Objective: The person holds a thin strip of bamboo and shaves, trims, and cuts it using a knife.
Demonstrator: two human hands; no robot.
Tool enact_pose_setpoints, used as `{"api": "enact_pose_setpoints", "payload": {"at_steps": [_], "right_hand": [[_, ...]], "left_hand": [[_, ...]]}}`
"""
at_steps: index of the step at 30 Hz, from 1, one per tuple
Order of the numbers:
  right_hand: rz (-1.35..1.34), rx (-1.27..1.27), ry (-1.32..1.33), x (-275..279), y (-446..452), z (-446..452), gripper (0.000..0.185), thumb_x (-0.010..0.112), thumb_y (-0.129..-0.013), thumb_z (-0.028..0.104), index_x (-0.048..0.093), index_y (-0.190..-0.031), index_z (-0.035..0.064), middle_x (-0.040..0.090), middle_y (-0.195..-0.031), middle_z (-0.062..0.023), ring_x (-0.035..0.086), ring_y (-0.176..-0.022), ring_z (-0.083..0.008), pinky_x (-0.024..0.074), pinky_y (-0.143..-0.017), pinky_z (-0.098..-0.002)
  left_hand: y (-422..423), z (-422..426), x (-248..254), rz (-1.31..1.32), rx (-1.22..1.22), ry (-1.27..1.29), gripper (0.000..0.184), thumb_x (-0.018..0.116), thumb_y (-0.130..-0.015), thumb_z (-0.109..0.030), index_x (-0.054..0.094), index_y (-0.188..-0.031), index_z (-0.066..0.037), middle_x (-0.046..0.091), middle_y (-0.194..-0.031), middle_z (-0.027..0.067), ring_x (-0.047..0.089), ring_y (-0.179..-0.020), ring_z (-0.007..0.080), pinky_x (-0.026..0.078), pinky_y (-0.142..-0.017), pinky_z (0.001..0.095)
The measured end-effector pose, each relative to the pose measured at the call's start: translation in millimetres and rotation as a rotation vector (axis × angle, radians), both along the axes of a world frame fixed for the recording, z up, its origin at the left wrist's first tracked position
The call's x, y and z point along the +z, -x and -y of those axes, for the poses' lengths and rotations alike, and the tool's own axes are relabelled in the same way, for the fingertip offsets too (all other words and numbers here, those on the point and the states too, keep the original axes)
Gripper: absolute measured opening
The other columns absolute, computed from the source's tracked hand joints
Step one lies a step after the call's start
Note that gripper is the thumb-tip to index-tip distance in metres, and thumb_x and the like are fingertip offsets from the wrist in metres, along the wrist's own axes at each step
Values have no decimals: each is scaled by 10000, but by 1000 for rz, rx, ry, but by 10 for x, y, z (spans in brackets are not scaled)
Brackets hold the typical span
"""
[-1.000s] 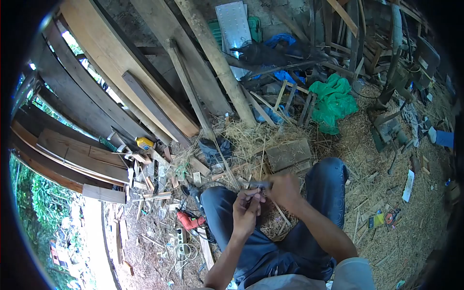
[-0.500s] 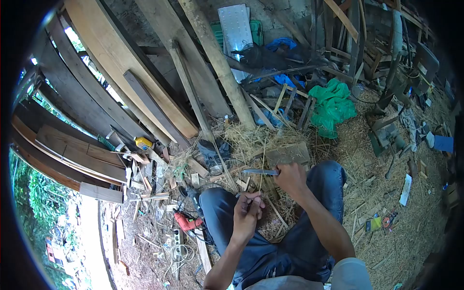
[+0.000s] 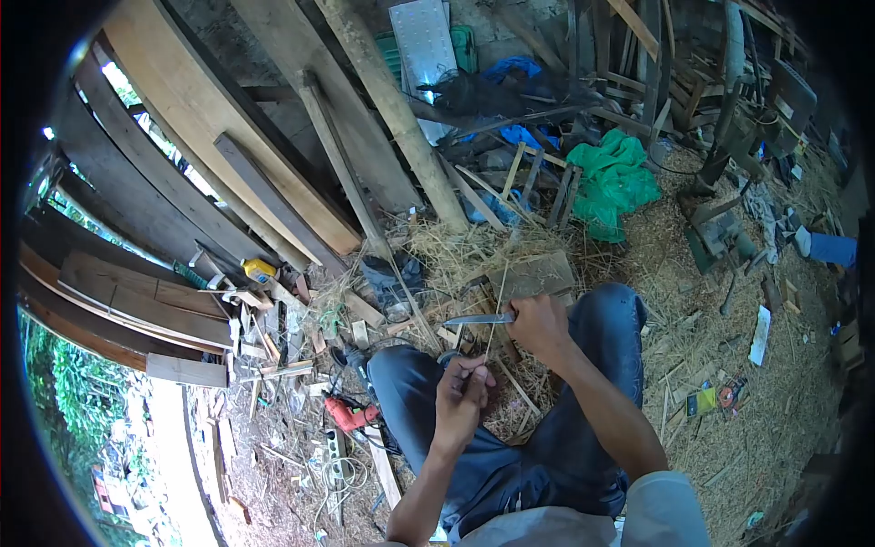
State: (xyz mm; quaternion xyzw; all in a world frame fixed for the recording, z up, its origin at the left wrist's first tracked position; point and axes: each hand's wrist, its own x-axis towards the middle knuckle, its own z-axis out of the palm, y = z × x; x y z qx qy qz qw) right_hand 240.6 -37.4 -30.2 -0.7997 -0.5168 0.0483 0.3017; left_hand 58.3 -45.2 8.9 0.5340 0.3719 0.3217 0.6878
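Between my knees, my left hand (image 3: 463, 392) pinches the lower end of a thin, pale strip (image 3: 498, 314) that rises away from me. My right hand (image 3: 540, 325) is wrapped round the handle of a knife, up and to the right of my left hand. The knife blade (image 3: 480, 320) points left and lies across the strip; whether the two touch I cannot tell. The knife's handle is hidden in my fist. Just beyond the hands, a wooden block (image 3: 536, 275) lies on the straw-covered ground.
A red power tool (image 3: 350, 414) lies left of my left knee, near a power strip (image 3: 337, 448) with a coiled cable. Long planks (image 3: 219, 118) lean at the upper left. A green plastic sheet (image 3: 612, 182) lies ahead to the right, and a yellow container (image 3: 259, 270) ahead to the left.
My right hand was close to my left a second ago, then moved up and away with the knife. Since then both hands have shifted only slightly, and the whole view has moved a little.
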Motion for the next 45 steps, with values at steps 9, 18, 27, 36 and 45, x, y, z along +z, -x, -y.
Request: {"api": "enact_pose_setpoints", "payload": {"at_steps": [9,18,27,36,45], "right_hand": [[-21,-113,100,21,-314,-19,170,652,-736,235,707,-762,77,646,-682,-187,651,-656,-352,528,-619,-437],[-60,-203,140,13,-361,-75,191,634,-734,211,705,-781,40,648,-741,-225,647,-705,-394,529,-659,-457],[-138,-266,117,-66,-382,-154,200,639,-723,179,693,-784,-3,638,-741,-254,643,-739,-410,528,-677,-462],[-393,-175,206,-96,-294,-242,283,629,-793,201,660,-780,-80,601,-592,-241,631,-570,-349,517,-561,-425],[-286,174,-362,248,471,130,79,663,-700,112,648,-727,40,623,-619,-147,631,-581,-311,506,-551,-393]], "left_hand": [[155,42,138,21,-23,26,134,505,-950,-66,542,-1073,-29,554,-771,35,395,-549,41,330,-499,193],[208,5,86,17,-11,-12,117,498,-950,-67,537,-1058,-42,537,-766,39,355,-518,32,283,-470,187],[220,-10,162,17,-18,-64,93,504,-949,-77,538,-1032,-51,539,-743,27,384,-532,37,297,-472,193],[484,-65,304,73,19,89,134,522,-946,-116,538,-1068,-63,524,-737,11,412,-563,41,308,-478,185],[251,-58,336,113,24,132,229,524,-952,-130,553,-1167,-56,464,-732,-24,368,-583,27,287,-468,177]]}}
